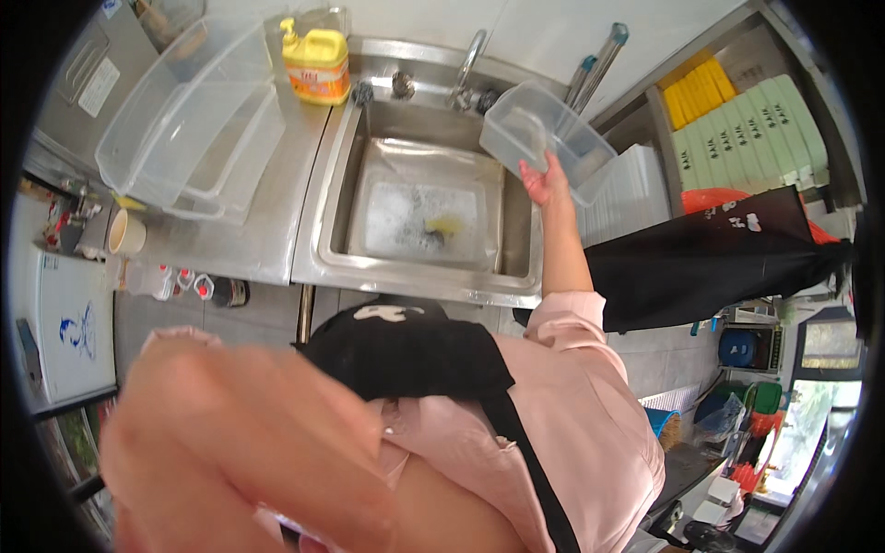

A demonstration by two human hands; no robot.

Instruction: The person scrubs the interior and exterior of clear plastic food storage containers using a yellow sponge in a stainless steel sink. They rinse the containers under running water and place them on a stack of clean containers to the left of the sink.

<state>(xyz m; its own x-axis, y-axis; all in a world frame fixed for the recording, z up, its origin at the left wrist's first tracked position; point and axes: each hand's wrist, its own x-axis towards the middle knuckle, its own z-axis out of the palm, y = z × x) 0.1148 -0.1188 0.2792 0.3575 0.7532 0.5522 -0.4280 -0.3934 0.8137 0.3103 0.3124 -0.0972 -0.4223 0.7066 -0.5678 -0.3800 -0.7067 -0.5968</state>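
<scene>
My right hand (545,182) reaches past the right rim of the sink, holding the near side of a clear plastic container (515,142). This container is tilted beside the tap. Large and blurred near the camera at the lower left is my raised left hand and forearm (242,428); its fingers cannot be made out. Between the hands is a steel sink (429,271) with a clear rectangular tub (491,207) inside. Foamy water and something yellowish show in the tub.
Nested clear bins (187,138) stand on the left steel counter beside a yellow pump jug (316,72) and a paper cup (127,231). A tap (470,62) rises behind the sink. At right are stacked white lids (632,186), pale green boxes (753,138) and a black apron-like cloth (691,263).
</scene>
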